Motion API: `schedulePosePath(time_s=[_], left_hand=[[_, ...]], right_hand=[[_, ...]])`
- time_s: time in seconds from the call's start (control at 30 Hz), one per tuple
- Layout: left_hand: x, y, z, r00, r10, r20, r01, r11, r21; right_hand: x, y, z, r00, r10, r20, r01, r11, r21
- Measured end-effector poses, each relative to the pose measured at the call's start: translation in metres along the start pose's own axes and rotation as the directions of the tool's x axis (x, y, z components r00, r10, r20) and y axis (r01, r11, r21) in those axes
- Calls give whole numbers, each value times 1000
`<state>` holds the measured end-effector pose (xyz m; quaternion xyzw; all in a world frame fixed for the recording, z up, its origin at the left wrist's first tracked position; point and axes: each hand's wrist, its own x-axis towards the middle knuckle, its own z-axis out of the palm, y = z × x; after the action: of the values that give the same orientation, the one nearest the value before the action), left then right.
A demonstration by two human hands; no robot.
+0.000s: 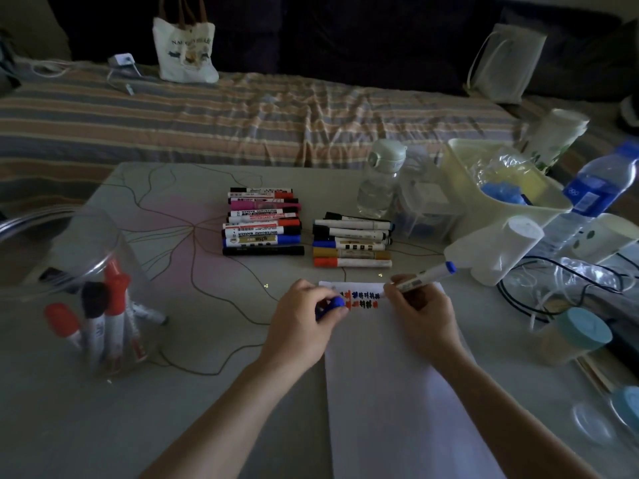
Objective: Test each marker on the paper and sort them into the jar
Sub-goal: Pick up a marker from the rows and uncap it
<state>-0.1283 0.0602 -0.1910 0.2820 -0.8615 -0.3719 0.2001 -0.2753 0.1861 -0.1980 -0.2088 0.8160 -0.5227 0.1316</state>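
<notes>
My right hand [420, 314] grips a white marker with a blue end [427, 274], its tip down on the top of the white paper [397, 392] beside rows of red, blue and black test marks [363, 299]. My left hand [304, 319] pinches the blue cap [333, 304] at the paper's left edge. A clear jar [74, 281] at the left holds several capped markers, red and black. Two piles of markers lie behind the paper: a left pile [262, 224] and a right pile [352, 242].
A clear water bottle [380, 178], a cream bin [501, 188], a blue-labelled bottle [594, 191] and a white container [494, 254] crowd the right side. Black cables [539, 292] and a blue-lidded jar [574, 335] lie near the right edge. A striped bed [207, 115] is behind the table.
</notes>
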Motion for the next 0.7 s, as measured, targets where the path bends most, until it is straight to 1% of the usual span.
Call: schedulePosePath(time_s=[0.03,0.1,0.17,0.23,0.3,0.4,0.47,0.7], left_hand=[[0,2,-3,1000,-30,2,30,998,-51],[-3,4,-10,994,-110,11,110,981,-162],[-5,3,-18,978,-209,11,203,935,-291],[-9,4,-27,946,-322,25,298,841,-451],[-15,5,-36,920,-387,58,349,744,-570],[-23,0,-47,896,-434,90,387,667,-637],[-27,-4,-53,890,-444,101,400,656,-640],[-31,-12,-59,894,-422,152,405,615,-676]], right_hand=[[-1,-10,-3,999,8,49,-10,999,32],[-4,-32,-10,994,-9,111,6,1000,31],[-11,-53,-14,989,-6,148,1,999,34],[-22,-65,-15,981,57,188,-71,995,65],[-36,-67,-13,965,124,229,-146,986,82],[-57,-62,-7,943,201,265,-276,919,282],[-65,-61,-4,938,227,263,-314,878,361],[-65,-75,13,950,145,276,-266,839,476]])
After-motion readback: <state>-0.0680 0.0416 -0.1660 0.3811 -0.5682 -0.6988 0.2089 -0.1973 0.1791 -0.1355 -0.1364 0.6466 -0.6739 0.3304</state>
